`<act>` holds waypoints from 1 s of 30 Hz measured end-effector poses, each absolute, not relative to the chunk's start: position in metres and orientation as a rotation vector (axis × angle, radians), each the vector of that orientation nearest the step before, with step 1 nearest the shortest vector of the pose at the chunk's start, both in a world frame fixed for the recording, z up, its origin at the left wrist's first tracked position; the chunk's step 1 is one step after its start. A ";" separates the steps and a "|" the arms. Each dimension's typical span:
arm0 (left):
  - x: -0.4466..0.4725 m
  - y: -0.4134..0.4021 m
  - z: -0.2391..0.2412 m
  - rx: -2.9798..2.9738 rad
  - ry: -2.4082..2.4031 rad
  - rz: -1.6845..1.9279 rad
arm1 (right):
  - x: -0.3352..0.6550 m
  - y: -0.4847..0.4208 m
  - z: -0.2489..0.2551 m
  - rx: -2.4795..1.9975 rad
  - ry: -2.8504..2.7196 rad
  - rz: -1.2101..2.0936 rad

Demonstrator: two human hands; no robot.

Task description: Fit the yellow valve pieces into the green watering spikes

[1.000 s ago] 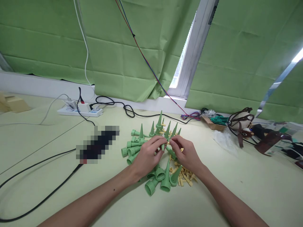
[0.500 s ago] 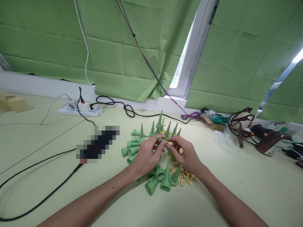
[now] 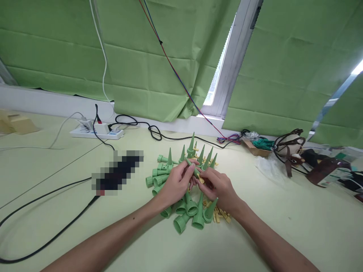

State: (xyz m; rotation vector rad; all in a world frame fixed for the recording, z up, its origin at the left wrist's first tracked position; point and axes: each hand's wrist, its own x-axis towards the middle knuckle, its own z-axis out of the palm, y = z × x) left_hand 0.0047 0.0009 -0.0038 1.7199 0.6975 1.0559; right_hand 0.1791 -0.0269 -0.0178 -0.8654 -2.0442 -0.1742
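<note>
My left hand (image 3: 179, 182) is closed around a green plastic spike (image 3: 196, 172), its tip pointing up and to the left. My right hand (image 3: 224, 189) pinches a small yellow valve-like piece (image 3: 201, 180) against the side of that spike; whether it is seated in it I cannot tell. Around both hands lie several more green spikes with hollow round ends, some lying down (image 3: 198, 219) and some standing point up (image 3: 169, 156). Loose yellow pieces (image 3: 225, 215) are heaped beneath and beside my right hand, which partly hides them.
A blurred dark object (image 3: 117, 173) with a black cable lies at the left. Behind it stands a white power strip (image 3: 98, 132). At the back right are a cardboard box (image 3: 256, 148), clear plastic wrap (image 3: 269, 168) and a bag (image 3: 287, 145). Green blinds hang behind.
The green spike between my hands has turned and shows more of its length. The yellow piece has tilted downward with my right fingers, and my right hand has shifted slightly lower.
</note>
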 end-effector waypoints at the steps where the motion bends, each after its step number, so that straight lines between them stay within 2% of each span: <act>1: 0.005 0.001 -0.003 1.718 0.697 1.050 | 0.179 -0.027 -0.019 -0.867 -2.045 -0.182; 17: 0.004 0.002 -0.002 1.742 0.727 0.999 | 0.176 -0.026 -0.033 -0.894 -2.042 -0.282; 30: 0.004 0.002 -0.001 1.744 0.723 0.994 | 0.174 -0.028 -0.029 -0.892 -2.037 -0.243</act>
